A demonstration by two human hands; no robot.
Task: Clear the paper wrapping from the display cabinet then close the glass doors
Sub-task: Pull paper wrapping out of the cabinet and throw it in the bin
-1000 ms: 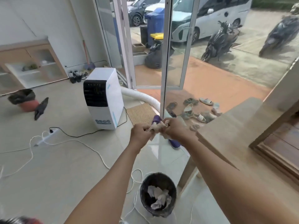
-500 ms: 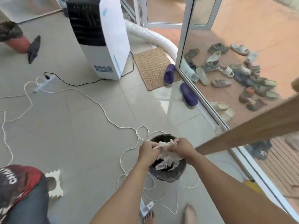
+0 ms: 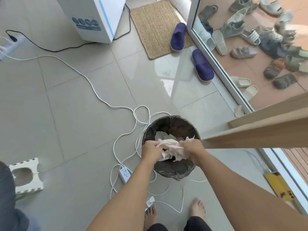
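Crumpled pale paper wrapping [image 3: 171, 148], one wad, sits directly over the one black-lined bin [image 3: 171, 130]. Left hand [image 3: 152, 150] and right hand [image 3: 194, 150] both clench it. Two purple slippers [image 3: 202, 65] lie well beyond the bin, by one woven mat [image 3: 155, 25].

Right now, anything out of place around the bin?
Yes: white cable loops loosely across the floor around the bin, near the bare feet, a trip risk. Both hands hold crumpled paper over it.
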